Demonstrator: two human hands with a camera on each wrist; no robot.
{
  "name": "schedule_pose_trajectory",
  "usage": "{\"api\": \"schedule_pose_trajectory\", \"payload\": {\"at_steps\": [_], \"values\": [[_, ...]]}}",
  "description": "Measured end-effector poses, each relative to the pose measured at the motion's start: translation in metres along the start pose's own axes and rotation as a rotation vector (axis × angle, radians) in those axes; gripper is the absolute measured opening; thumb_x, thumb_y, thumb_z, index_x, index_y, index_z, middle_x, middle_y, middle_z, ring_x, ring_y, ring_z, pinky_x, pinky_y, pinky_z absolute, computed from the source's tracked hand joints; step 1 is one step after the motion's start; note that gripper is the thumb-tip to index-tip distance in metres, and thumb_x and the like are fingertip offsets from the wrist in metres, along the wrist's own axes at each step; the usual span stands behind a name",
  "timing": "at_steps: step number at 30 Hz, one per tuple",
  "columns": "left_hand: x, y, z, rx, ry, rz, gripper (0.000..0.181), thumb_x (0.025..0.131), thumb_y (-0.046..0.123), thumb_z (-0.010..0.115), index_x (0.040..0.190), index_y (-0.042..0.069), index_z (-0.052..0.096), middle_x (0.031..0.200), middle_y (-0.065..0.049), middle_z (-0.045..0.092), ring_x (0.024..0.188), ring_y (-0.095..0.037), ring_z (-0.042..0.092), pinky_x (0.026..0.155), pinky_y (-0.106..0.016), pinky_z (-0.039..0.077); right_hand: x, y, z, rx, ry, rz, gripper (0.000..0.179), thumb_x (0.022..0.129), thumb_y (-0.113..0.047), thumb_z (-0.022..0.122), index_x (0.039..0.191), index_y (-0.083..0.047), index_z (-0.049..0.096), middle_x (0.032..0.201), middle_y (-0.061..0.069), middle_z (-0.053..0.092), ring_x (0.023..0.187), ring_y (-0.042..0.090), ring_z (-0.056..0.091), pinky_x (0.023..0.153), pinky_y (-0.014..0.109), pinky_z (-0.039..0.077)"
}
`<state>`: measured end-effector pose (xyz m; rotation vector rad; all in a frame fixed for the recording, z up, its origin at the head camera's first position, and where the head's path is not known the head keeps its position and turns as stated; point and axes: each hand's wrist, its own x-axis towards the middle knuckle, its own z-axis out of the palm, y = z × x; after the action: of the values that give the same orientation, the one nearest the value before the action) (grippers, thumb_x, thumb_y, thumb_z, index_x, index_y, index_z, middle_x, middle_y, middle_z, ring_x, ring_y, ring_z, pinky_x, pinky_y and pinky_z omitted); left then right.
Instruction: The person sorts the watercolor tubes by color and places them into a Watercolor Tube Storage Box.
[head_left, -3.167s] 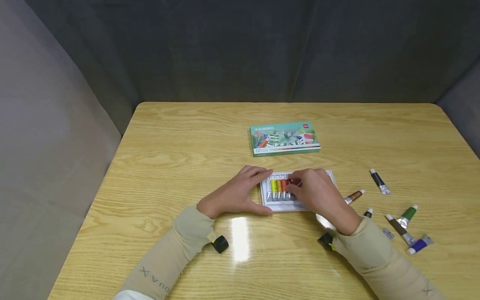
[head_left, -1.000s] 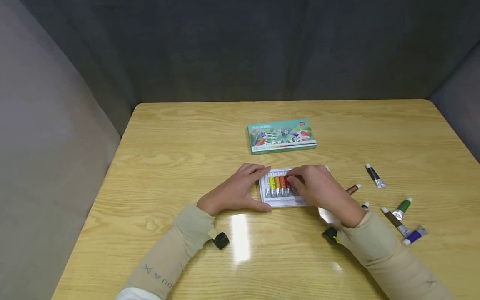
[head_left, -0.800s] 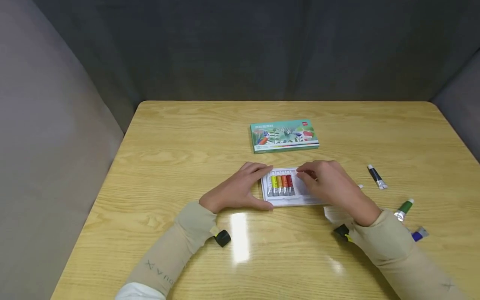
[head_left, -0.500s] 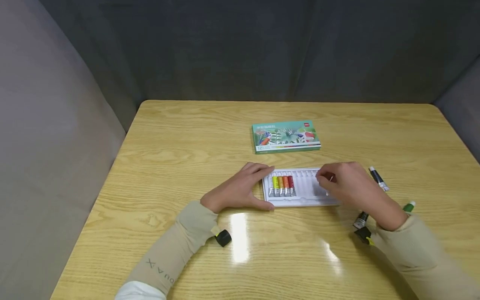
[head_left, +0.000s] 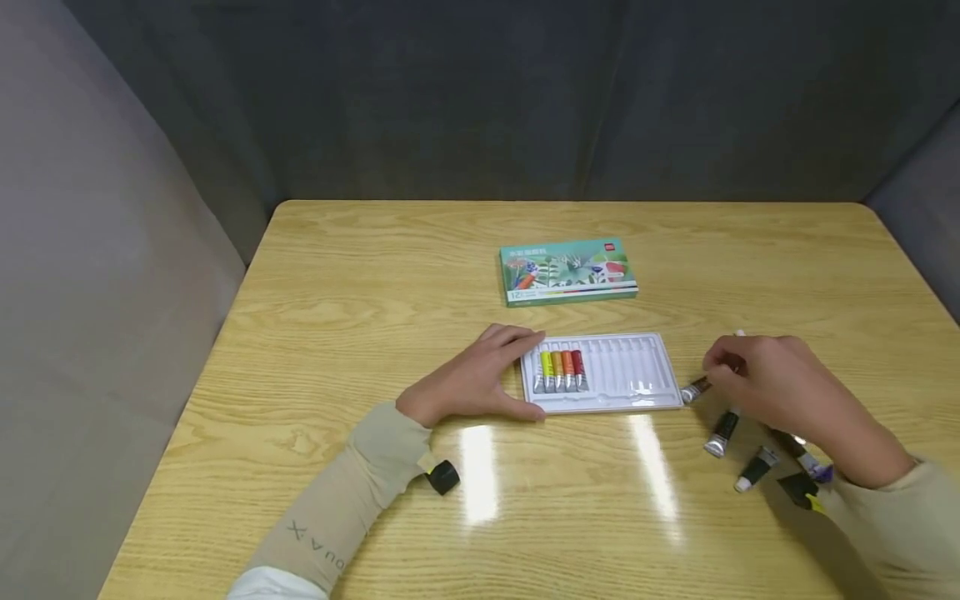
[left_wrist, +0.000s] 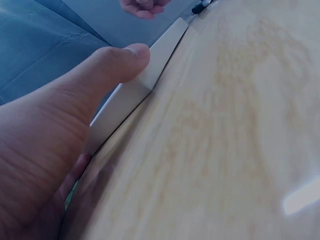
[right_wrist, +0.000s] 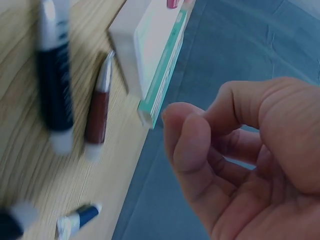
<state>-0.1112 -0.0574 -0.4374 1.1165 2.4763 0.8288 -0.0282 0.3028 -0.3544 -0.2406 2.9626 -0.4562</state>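
Observation:
In the head view my left hand point(head_left: 480, 379) grips the left end of a white plastic tray point(head_left: 600, 403), thumb at the near corner and fingers at the far one. The left wrist view shows the thumb against the tray's side wall point(left_wrist: 120, 107). Several paint tubes, including a yellow point(head_left: 548, 371) and a red one point(head_left: 579, 371), lie side by side in the tray's left slots. My right hand point(head_left: 772, 379) hovers right of the tray, fingers curled, thumb and index tips together, holding nothing. Below it lie a brown tube point(right_wrist: 97, 115) and a dark tube point(right_wrist: 56, 90).
A teal paint box point(head_left: 568, 273) lies behind the tray. More loose tubes are scattered at the right: a black one point(head_left: 722, 433), a dark green one point(head_left: 756, 469) and a violet one point(head_left: 823, 473). Light glares off the wooden table point(head_left: 360, 283).
My right hand has let go of the red tube, which now lies in its slot beside the orange one. It has moved right, off the tray. The left hand has stayed put.

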Motion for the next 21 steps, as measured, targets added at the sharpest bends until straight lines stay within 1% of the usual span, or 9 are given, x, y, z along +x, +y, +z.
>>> {"api": "schedule_pose_trajectory", "payload": {"at_steps": [4, 7, 9, 12, 14, 16, 19, 21], "values": [[0.0, 0.0, 0.0, -0.001, 0.001, 0.0, 0.11, 0.079, 0.067, 0.08, 0.165, 0.021, 0.03, 0.166, 0.004, 0.035, 0.151, -0.014, 0.032, 0.124, -0.039, 0.038, -0.009, 0.013, -0.005, -0.021, -0.054, 0.035, 0.02, 0.102, -0.021, 0.055, 0.097, -0.011, 0.072, 0.074, -0.005, 0.062, 0.054, 0.006, 0.038, 0.052, 0.024, 0.031], [0.0, 0.0, 0.0, -0.004, 0.001, 0.0, 0.109, 0.079, 0.067, 0.08, 0.165, 0.021, 0.031, 0.166, 0.004, 0.036, 0.151, -0.014, 0.032, 0.124, -0.04, 0.038, -0.016, 0.025, -0.007, -0.048, -0.098, 0.077, 0.024, 0.104, -0.023, 0.053, 0.093, -0.012, 0.071, 0.069, -0.006, 0.058, 0.052, 0.008, 0.039, 0.051, 0.025, 0.03], [0.0, 0.0, 0.0, -0.003, 0.0, 0.0, 0.109, 0.079, 0.066, 0.08, 0.165, 0.021, 0.031, 0.166, 0.004, 0.036, 0.151, -0.015, 0.032, 0.124, -0.04, 0.038, -0.02, 0.034, -0.008, -0.061, -0.13, 0.106, 0.026, 0.104, -0.024, 0.053, 0.096, -0.008, 0.071, 0.07, -0.005, 0.06, 0.053, 0.009, 0.043, 0.051, 0.026, 0.032], [0.0, 0.0, 0.0, -0.004, -0.002, 0.0, 0.109, 0.079, 0.066, 0.081, 0.165, 0.021, 0.031, 0.166, 0.003, 0.036, 0.151, -0.015, 0.032, 0.124, -0.04, 0.038, -0.027, 0.049, -0.009, -0.071, -0.184, 0.159, 0.031, 0.105, -0.026, 0.054, 0.104, 0.001, 0.07, 0.074, 0.004, 0.067, 0.055, 0.011, 0.051, 0.051, 0.029, 0.038], [0.0, 0.001, 0.0, -0.003, -0.004, 0.001, 0.109, 0.079, 0.066, 0.081, 0.165, 0.021, 0.031, 0.166, 0.003, 0.036, 0.151, -0.015, 0.032, 0.124, -0.04, 0.038, -0.032, 0.058, -0.008, -0.081, -0.216, 0.19, 0.033, 0.104, -0.027, 0.057, 0.106, 0.004, 0.068, 0.08, 0.008, 0.071, 0.058, 0.013, 0.056, 0.051, 0.031, 0.042], [0.0, 0.001, 0.0, -0.004, -0.005, 0.0, 0.109, 0.079, 0.067, 0.081, 0.165, 0.021, 0.031, 0.166, 0.003, 0.036, 0.151, -0.015, 0.032, 0.124, -0.04, 0.038, -0.037, 0.067, -0.007, -0.09, -0.237, 0.208, 0.028, 0.102, -0.026, 0.061, 0.101, 0.002, 0.068, 0.082, 0.011, 0.072, 0.06, 0.015, 0.056, 0.052, 0.032, 0.043], [0.0, 0.001, 0.0, 0.002, -0.004, -0.004, 0.109, 0.079, 0.067, 0.08, 0.165, 0.022, 0.03, 0.166, 0.003, 0.036, 0.151, -0.015, 0.033, 0.124, -0.041, 0.038, -0.043, 0.076, -0.004, -0.102, -0.267, 0.217, 0.019, 0.097, -0.023, 0.066, 0.092, -0.005, 0.068, 0.082, 0.007, 0.071, 0.062, 0.017, 0.054, 0.054, 0.032, 0.042], [0.0, 0.002, 0.0, 0.008, -0.002, -0.006, 0.109, 0.079, 0.068, 0.08, 0.165, 0.022, 0.03, 0.166, 0.004, 0.036, 0.151, -0.015, 0.033, 0.124, -0.041, 0.038, -0.047, 0.08, -0.002, -0.109, -0.291, 0.222, 0.013, 0.094, -0.02, 0.07, 0.091, -0.008, 0.067, 0.084, 0.006, 0.07, 0.065, 0.018, 0.053, 0.055, 0.032, 0.043]]}}
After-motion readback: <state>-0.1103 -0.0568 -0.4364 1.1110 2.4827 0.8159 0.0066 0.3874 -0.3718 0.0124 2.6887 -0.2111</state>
